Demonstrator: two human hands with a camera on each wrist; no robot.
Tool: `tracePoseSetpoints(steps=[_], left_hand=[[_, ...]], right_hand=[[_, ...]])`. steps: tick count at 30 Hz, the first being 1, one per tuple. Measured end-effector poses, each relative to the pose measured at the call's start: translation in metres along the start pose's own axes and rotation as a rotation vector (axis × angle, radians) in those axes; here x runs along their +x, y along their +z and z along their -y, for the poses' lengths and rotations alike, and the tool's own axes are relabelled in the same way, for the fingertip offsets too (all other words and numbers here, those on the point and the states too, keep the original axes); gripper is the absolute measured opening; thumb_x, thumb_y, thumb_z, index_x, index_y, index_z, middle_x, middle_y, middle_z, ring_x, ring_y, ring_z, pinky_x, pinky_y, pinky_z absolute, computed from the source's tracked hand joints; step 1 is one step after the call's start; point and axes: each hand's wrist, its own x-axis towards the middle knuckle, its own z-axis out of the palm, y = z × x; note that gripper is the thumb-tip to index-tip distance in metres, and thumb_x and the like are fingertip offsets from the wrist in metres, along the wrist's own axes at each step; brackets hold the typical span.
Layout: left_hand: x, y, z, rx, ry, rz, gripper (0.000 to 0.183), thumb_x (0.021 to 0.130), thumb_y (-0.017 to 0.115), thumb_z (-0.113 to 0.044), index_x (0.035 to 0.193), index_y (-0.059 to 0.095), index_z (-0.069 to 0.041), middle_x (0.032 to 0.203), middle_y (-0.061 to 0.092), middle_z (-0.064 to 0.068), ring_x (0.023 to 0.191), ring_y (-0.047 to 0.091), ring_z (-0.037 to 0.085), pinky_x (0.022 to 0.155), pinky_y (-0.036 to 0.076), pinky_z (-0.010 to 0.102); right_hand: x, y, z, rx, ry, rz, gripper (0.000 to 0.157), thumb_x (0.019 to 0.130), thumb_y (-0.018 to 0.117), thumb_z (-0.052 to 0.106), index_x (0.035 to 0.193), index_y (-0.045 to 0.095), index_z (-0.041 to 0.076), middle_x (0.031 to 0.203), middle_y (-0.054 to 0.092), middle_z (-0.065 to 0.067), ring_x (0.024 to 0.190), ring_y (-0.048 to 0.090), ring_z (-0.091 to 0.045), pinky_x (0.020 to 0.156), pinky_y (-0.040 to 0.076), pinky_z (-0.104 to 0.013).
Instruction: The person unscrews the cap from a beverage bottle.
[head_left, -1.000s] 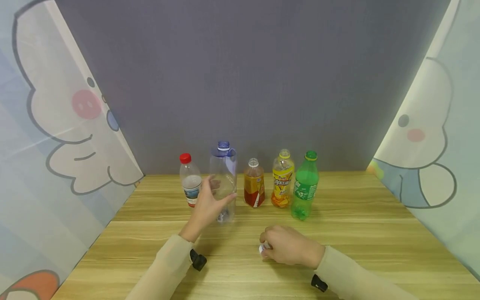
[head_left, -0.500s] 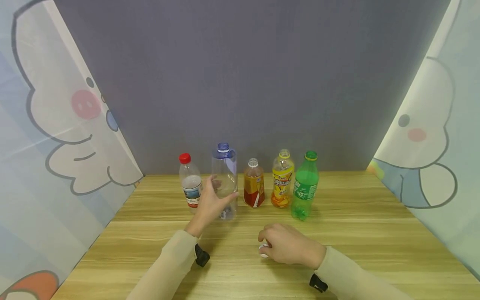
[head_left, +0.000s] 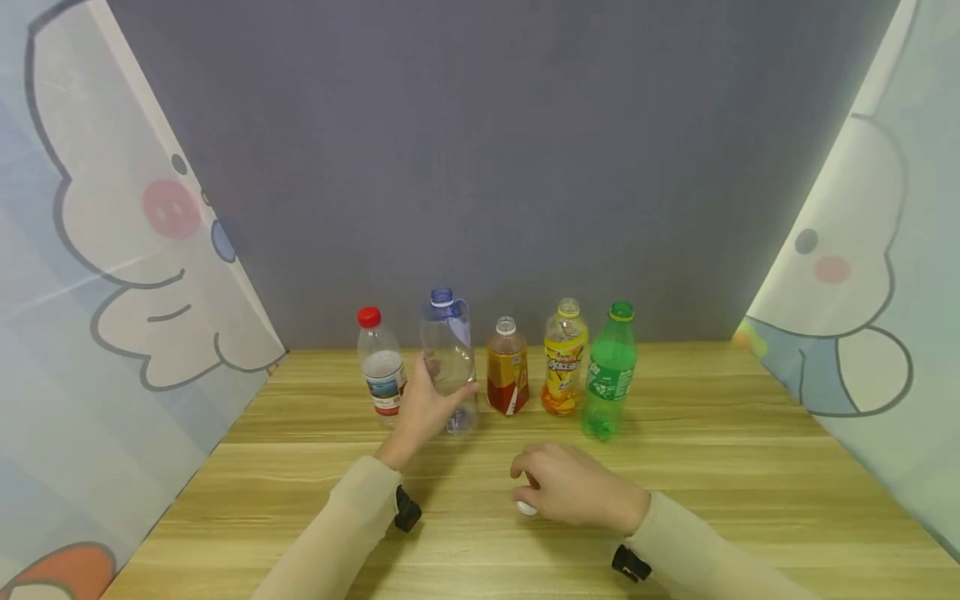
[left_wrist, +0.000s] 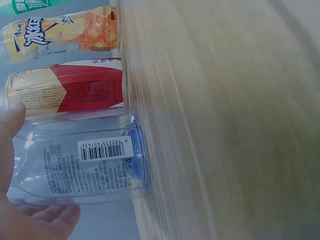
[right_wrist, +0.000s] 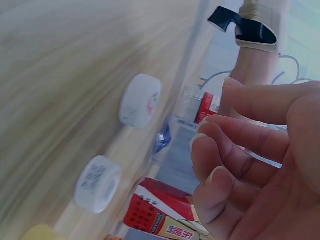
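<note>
My left hand (head_left: 422, 410) grips a large clear plastic bottle (head_left: 450, 337) with a blue, uncapped neck, thumb on one side and fingers on the other. It leans slightly left. In the left wrist view, a barcode and printed text show on the bottle (left_wrist: 90, 167). My right hand (head_left: 576, 487) is low over the wooden table, fingers loosely bent with nothing between them. A white bottle cap (head_left: 527, 507) shows by its thumb. From the right wrist, two white caps, one nearer (right_wrist: 141, 101) and one lower (right_wrist: 97, 184), lie on the table, apart from the fingers.
Left of the held bottle stands a red-capped bottle (head_left: 383, 367). To its right are three uncapped bottles: an orange-red one (head_left: 508, 371), a yellow-labelled one (head_left: 565, 367) and a green one (head_left: 611, 371). A yellow object (right_wrist: 41, 233) is partly visible. A grey panel (head_left: 480, 167) stands behind.
The clear bottle's base has shifted right and away, and its neck now tilts left. My left hand has followed slightly rightward. My right hand has drifted a little left and away.
</note>
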Motion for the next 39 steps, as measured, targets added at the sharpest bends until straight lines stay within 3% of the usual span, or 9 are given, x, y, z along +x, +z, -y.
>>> tracePoseSetpoints(steps=[9,15,18,21,25,29,33,36,39], left_hand=[[0.003,0.004,-0.003,0.070,-0.055,-0.020,0.107,0.082,0.080,-0.054,0.156,0.024,-0.001,0.141,0.053,0.027,0.124,0.056,0.045,0.099,0.046,0.060],[-0.002,-0.001,-0.006,0.078,-0.097,0.001,0.110,0.081,0.080,-0.057,0.157,0.024,0.000,0.147,0.048,0.028,0.129,0.052,0.046,0.102,0.044,0.061],[-0.005,-0.003,-0.007,0.106,-0.084,0.016,0.108,0.082,0.081,-0.055,0.155,0.027,0.002,0.147,0.048,0.028,0.129,0.052,0.046,0.101,0.044,0.062],[-0.010,-0.007,-0.008,0.135,-0.067,0.027,0.092,0.082,0.081,-0.053,0.144,0.043,0.002,0.134,0.058,0.023,0.119,0.059,0.041,0.095,0.049,0.058],[-0.017,-0.015,-0.007,0.202,-0.032,0.049,0.065,0.083,0.081,-0.051,0.120,0.060,-0.002,0.103,0.067,0.012,0.092,0.066,0.029,0.077,0.054,0.048],[-0.025,-0.023,-0.009,0.303,-0.053,0.079,0.063,0.084,0.079,-0.051,0.112,0.065,0.004,0.097,0.070,0.016,0.081,0.065,0.028,0.067,0.053,0.043],[-0.034,-0.033,-0.012,0.346,-0.089,0.101,0.061,0.085,0.079,-0.047,0.110,0.068,0.008,0.105,0.071,0.023,0.084,0.067,0.031,0.070,0.055,0.045],[-0.040,-0.041,-0.011,0.350,-0.096,0.097,0.050,0.087,0.079,-0.044,0.098,0.069,0.004,0.087,0.070,0.016,0.072,0.064,0.027,0.061,0.052,0.042],[-0.042,-0.049,-0.006,0.370,-0.090,0.068,0.044,0.087,0.079,-0.043,0.088,0.066,-0.001,0.067,0.058,0.006,0.056,0.053,0.019,0.050,0.041,0.034]], right_hand=[[0.013,-0.004,0.009,-0.020,0.009,-0.014,0.021,0.094,0.073,0.026,0.106,0.074,0.007,0.073,0.052,0.014,0.066,0.047,-0.002,0.058,0.043,-0.023],[0.018,-0.007,0.011,0.013,-0.001,-0.023,0.022,0.094,0.074,0.025,0.105,0.074,0.006,0.071,0.053,0.014,0.064,0.048,-0.003,0.057,0.043,-0.023],[0.021,-0.008,0.011,0.027,-0.006,-0.029,0.021,0.093,0.075,0.022,0.105,0.074,0.005,0.071,0.054,0.013,0.063,0.048,-0.002,0.056,0.044,-0.022],[0.023,-0.009,0.011,0.029,-0.006,-0.032,0.022,0.093,0.075,0.022,0.105,0.074,0.004,0.071,0.053,0.013,0.062,0.048,-0.002,0.056,0.044,-0.022],[0.027,-0.010,0.010,0.037,0.005,-0.030,0.024,0.095,0.073,0.024,0.108,0.074,0.003,0.072,0.053,0.012,0.063,0.049,-0.003,0.057,0.045,-0.023],[0.033,-0.012,0.011,0.032,-0.010,-0.061,0.023,0.095,0.073,0.025,0.107,0.074,0.005,0.073,0.054,0.012,0.065,0.049,-0.004,0.059,0.045,-0.023],[0.040,-0.014,0.014,0.017,-0.045,-0.137,0.019,0.095,0.073,0.023,0.104,0.075,0.006,0.073,0.054,0.011,0.065,0.048,-0.005,0.059,0.044,-0.023],[0.045,-0.017,0.017,0.019,-0.045,-0.191,0.018,0.095,0.073,0.022,0.105,0.075,0.007,0.074,0.054,0.011,0.066,0.048,-0.006,0.059,0.044,-0.024],[0.051,-0.021,0.021,0.031,-0.029,-0.235,0.017,0.095,0.073,0.022,0.105,0.075,0.008,0.075,0.055,0.011,0.068,0.050,-0.007,0.060,0.045,-0.024]])
